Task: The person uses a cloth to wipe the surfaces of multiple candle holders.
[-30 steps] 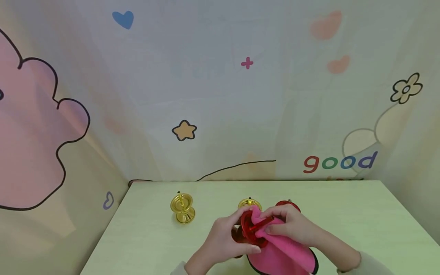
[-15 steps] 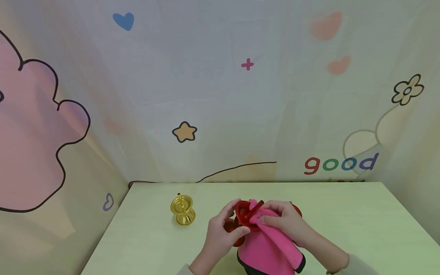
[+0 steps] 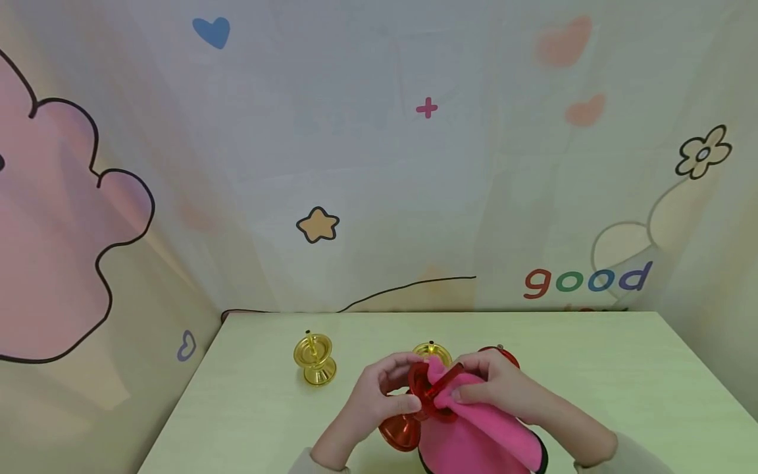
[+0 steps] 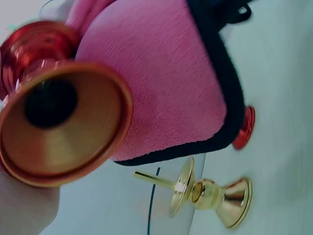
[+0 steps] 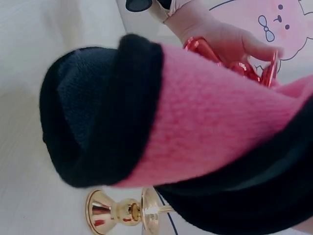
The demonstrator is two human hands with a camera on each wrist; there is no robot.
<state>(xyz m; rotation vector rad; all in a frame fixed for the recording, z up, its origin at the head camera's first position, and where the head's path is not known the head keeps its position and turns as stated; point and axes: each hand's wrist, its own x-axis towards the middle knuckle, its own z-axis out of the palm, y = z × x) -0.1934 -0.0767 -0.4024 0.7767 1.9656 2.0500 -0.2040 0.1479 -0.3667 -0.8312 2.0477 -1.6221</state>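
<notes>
My left hand (image 3: pixel 370 398) grips a shiny red candle holder (image 3: pixel 401 431) by its dish, with the thumb on the near side. The holder is tilted, its foot toward the lower left and its central spike toward the upper right. In the left wrist view the hollow underside of its foot (image 4: pixel 100 132) faces the camera. My right hand (image 3: pixel 506 388) pinches a pink cloth (image 3: pixel 468 441) with black edging and presses it into the dish beside the spike. The rest of the cloth (image 5: pixel 210 117) hangs below the hands in loose folds.
On the pale table (image 3: pixel 254 408) a gold candle holder (image 3: pixel 320 372) stands at the left. Behind the hands are another gold one (image 3: pixel 422 349) and a red one (image 3: pixel 503 354), both partly hidden. A printed curtain (image 3: pixel 379 164) hangs behind the table.
Both hands, with the candle holder and cloth, shift away and slightly left, then back nearer. The holder's foot now shows more at the lower left. The standing holders stay put.
</notes>
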